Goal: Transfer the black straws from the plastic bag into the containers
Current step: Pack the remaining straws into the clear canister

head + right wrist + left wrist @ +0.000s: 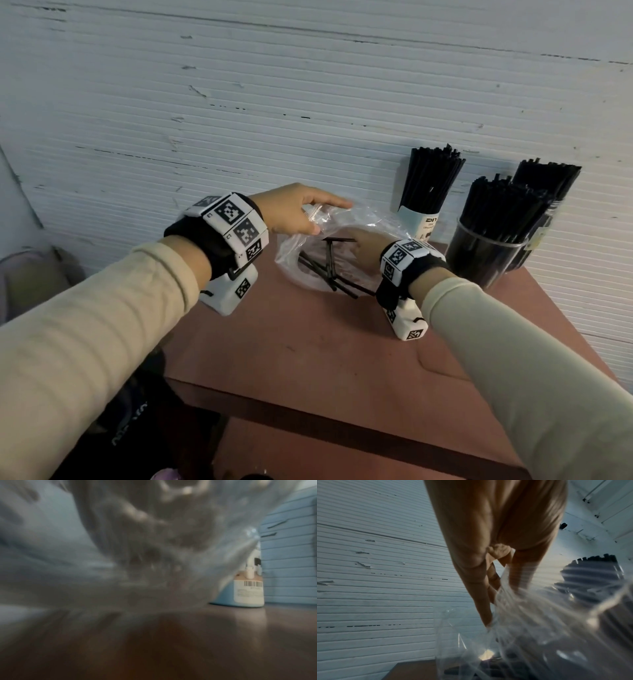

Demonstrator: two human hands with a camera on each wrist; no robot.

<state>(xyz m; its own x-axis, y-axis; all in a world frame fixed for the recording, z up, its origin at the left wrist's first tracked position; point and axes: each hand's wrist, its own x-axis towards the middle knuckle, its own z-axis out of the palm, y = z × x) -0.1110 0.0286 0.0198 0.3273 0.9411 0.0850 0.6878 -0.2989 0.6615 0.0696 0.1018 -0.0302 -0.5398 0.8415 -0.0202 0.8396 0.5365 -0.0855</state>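
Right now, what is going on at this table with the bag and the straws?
A person is emptying a clear plastic bag that lies on a reddish-brown table. The left hand holds the bag's mouth up and open, while the right hand reaches inside; whether it grips anything is hidden. A few loose black straws remain in the bag. By the wall, three containers are packed with upright straws: a labelled cup and two clear tubs.

bench [342, 342]: reddish-brown top
wall [274, 85]: white, ribbed, scuffed
floor at left: blurred dark bag [130, 428]
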